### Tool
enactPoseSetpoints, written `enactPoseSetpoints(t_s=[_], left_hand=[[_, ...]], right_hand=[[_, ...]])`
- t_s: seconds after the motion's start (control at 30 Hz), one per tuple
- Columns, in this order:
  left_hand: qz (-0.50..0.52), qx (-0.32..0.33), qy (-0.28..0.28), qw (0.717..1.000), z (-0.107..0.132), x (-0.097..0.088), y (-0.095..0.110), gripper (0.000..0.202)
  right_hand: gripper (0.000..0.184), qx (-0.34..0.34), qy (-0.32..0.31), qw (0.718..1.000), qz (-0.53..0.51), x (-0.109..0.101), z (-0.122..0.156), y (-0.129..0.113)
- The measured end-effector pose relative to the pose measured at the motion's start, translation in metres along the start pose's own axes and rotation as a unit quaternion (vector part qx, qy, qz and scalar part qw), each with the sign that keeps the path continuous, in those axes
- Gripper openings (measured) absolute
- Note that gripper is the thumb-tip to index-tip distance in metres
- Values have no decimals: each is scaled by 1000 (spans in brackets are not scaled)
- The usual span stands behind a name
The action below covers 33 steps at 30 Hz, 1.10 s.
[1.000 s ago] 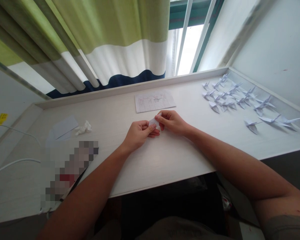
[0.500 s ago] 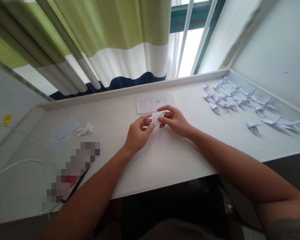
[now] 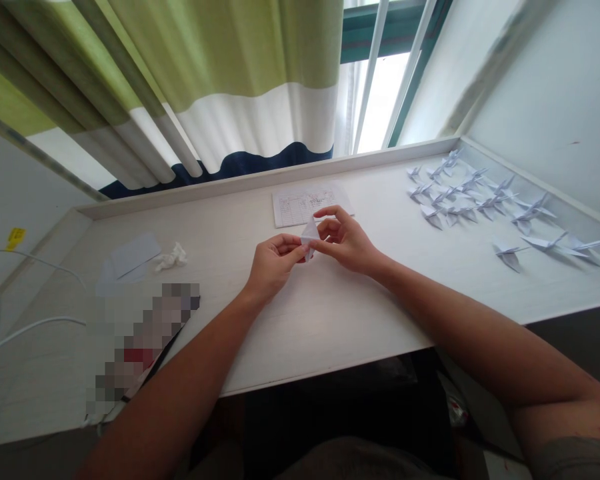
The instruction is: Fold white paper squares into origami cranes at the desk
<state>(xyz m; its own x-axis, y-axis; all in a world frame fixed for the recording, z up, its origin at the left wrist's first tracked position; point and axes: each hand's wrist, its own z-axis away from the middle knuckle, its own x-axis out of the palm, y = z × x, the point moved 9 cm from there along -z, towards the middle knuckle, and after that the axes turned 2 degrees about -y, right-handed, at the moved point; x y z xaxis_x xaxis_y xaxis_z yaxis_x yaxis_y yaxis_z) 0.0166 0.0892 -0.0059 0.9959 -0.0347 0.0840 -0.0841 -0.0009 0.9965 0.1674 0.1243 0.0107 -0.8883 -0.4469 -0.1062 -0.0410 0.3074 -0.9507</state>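
Observation:
A small piece of folded white paper is held up between my two hands over the middle of the white desk. My left hand pinches its lower left part between thumb and fingers. With thumb and curled fingers, my right hand grips the lower right part, its index finger arched near the top point. The paper shows as a narrow diamond standing on end; its lower folds are partly hidden by my fingertips. Just behind the hands lies a printed sheet or pad with a table on it.
Several folded paper cranes stand in rows at the right. On the left are loose white paper sheets, a crumpled tissue, a blurred-out flat object and white cables. A raised rim borders the desk's back.
The folded paper has turned from lying fairly flat to standing upright as a diamond. My hands have drawn slightly closer, and the right fingers have curled under the paper.

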Motion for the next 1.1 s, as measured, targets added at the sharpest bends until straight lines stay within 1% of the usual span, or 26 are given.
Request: enactPoseSetpoints(t_s=[0.1, 0.23, 0.47, 0.53, 0.67, 0.73, 0.87, 1.0, 1.1], left_hand=[[-5, -10, -14, 1000, 1, 3, 0, 27], [-1, -26, -14, 1000, 1, 3, -2, 29], [21, -40, 9, 999, -2, -4, -7, 36], [-12, -18, 9, 1000, -2, -5, -4, 37], [-107, 60, 5, 992, 1, -3, 11, 37], [-120, 72, 0, 990, 1, -3, 12, 36], [-111, 56, -17, 992, -2, -3, 5, 29], [-95, 37, -23, 994, -5, -4, -3, 34], [-90, 27, -30, 995, -5, -4, -5, 37]], right_hand=[[62, 5, 10, 1000, 3, 0, 0, 2], [58, -1, 15, 1000, 6, -1, 0, 1], [45, 0, -19, 999, -46, 4, -1, 7], [41, 3, -17, 999, -32, 4, -2, 10], [31, 13, -12, 1000, 4, 2, -2, 13], [27, 16, -14, 1000, 16, 2, -2, 12], [22, 20, -25, 999, 33, 3, -2, 13], [18, 26, -23, 998, 54, 2, -3, 16], [14, 31, -36, 997, 52, 3, -4, 17]])
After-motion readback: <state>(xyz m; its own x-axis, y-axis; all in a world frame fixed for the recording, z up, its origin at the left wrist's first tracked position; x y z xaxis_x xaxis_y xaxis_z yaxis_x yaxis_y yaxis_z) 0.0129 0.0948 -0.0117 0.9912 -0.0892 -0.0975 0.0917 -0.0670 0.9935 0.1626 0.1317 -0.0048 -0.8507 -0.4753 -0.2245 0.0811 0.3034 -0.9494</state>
